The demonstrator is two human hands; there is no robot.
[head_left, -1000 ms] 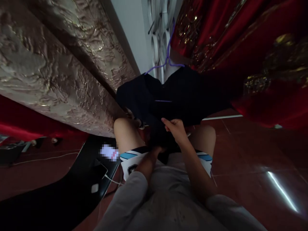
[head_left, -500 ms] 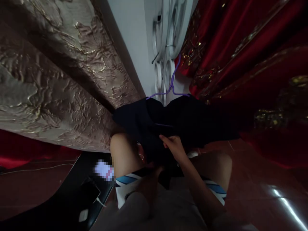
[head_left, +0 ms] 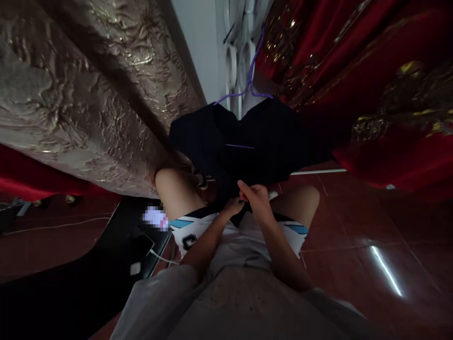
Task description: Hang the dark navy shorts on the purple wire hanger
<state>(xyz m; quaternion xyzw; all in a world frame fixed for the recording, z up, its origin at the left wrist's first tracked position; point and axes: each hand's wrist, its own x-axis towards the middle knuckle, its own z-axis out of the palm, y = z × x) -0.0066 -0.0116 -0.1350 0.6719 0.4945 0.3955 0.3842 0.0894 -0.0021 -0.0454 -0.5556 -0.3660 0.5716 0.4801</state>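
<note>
Garment: A dark garment [head_left: 272, 141] hangs on a purple hanger [head_left: 250, 82] in front of a white lattice [head_left: 231, 66], its lower part falling between the seated person's knees.
Right hand: The right hand [head_left: 257, 200] is raised at the garment's lower part, fingers curled and grip narrow; whether it pinches anything cannot be told.
Left hand: The left hand [head_left: 233, 207] sits low beside it, above the lap, near the garment's dark lower end; its grip is too shadowed to tell.
Curtains: A beige curtain [head_left: 106, 104] drapes at left, a red curtain [head_left: 354, 61] with gold trim at right.
Bench: On a black bench [head_left: 88, 269] lie a dark phone [head_left: 141, 244] with a white cable [head_left: 164, 258], a pixelated bright patch [head_left: 155, 217] and a small white object [head_left: 135, 268].
Floor: Red tiles [head_left: 347, 222] catch a streak of light.
</note>
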